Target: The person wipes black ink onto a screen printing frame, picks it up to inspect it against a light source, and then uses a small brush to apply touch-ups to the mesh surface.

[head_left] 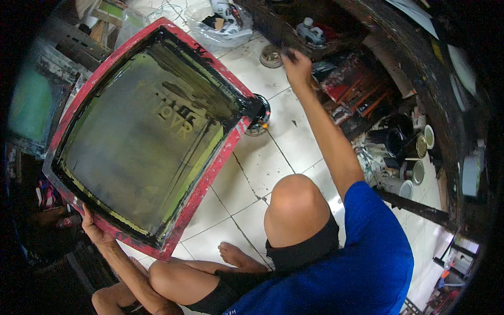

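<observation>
A screen-printing frame (205,173) with chipped red paint is tilted in front of me. Its greenish mesh (121,136) carries dark smears and pale lettering near the middle. My left hand (97,231) grips the frame's lower left edge, thumb on the upper face. The frame's near corner lies close to my left knee. My right arm reaches far forward, away from the frame. My right hand (297,68) is closed, with something dark and blurred at its fingertips, beside a roll of tape (271,56) on the floor.
Beyond the frame's right corner, a round black container (259,118) is partly hidden. A clear plastic bag (220,26) lies at the far side. On the right stand a bottle (311,32), red-stained tools (362,89) and several open cans (417,172). White tiles (247,178) cover the floor.
</observation>
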`<state>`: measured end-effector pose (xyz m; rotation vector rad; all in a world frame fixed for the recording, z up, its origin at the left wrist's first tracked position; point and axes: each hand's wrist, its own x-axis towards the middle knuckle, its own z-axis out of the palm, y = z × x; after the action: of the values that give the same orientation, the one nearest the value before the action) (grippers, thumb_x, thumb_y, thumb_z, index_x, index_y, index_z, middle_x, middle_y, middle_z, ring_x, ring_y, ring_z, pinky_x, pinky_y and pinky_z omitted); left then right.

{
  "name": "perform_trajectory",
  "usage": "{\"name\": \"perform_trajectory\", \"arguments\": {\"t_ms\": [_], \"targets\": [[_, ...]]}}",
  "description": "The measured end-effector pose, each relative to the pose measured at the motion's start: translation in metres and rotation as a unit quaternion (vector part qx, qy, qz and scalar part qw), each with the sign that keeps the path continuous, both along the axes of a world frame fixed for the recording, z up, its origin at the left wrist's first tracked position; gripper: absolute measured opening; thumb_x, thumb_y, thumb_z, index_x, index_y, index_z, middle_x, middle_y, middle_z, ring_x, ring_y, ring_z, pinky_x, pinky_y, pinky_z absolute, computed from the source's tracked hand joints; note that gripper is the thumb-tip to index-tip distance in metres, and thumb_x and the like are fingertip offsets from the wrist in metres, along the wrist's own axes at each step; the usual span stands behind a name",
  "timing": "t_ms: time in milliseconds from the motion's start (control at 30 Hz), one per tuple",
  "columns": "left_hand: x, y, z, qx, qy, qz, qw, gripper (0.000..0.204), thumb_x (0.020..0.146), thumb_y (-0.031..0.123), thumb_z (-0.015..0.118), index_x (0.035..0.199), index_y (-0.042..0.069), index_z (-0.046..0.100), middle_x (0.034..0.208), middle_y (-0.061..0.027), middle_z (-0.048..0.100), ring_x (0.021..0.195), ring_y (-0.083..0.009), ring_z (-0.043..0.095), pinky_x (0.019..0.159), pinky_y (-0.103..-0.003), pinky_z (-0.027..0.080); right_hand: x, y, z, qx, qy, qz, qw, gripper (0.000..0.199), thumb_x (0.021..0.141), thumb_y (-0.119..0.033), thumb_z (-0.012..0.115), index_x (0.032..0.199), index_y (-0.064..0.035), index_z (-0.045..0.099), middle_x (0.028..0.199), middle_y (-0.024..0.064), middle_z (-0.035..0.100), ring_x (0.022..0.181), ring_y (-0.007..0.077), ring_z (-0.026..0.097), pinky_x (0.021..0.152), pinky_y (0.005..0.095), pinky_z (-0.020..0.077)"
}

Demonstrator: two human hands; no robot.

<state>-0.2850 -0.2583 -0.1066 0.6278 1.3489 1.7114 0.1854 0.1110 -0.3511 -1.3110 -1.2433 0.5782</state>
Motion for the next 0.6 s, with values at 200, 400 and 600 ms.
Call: {"name": "perform_trajectory", "arguments": {"t_ms": [200,400,600], "targets": [[-0.046,0.004,-0.015,0.0,0.027,-0.025,0.999,0.038,0.088,0.02,0.06,0.122,0.003,0.052,0.113,-0.0081,0.06,0.097,-0.0201,0.058,0.085,-0.037,0.046,0.07,-0.172,-0.064,-0.145,0.033,0.033,0.988,0.035,0.072,-0.012,0.073,0.103,0.0007,0.063,0.094,0.0109,0.065,0.078,0.0183,0.061,0.074,0.0325,0.0492],[-0.046,0.002,-0.01,0.009,-0.032,-0.022,0.999,0.036,0.089,0.023,0.059,0.117,0.001,0.055,0.116,-0.0091,0.059,0.103,-0.0246,0.056,0.091,-0.042,0.043,0.005,-0.219,-0.063,-0.176,-0.029,0.09,0.98,0.091,0.055,-0.024,0.085,0.128,-0.0012,0.037,0.12,0.0178,0.048,0.104,0.0293,0.052,0.088,0.0384,0.0443],[-0.045,0.013,-0.007,-0.005,-0.013,0.048,0.999,0.038,0.09,0.023,0.058,0.118,-0.002,0.054,0.118,-0.0112,0.058,0.104,-0.0255,0.056,0.091,-0.041,0.043,0.003,-0.225,-0.042,-0.117,-0.132,0.117,0.977,0.072,0.062,-0.013,0.077,0.125,-0.0031,0.042,0.124,0.0203,0.043,0.115,0.0359,0.042,0.098,0.0415,0.0357]]}}
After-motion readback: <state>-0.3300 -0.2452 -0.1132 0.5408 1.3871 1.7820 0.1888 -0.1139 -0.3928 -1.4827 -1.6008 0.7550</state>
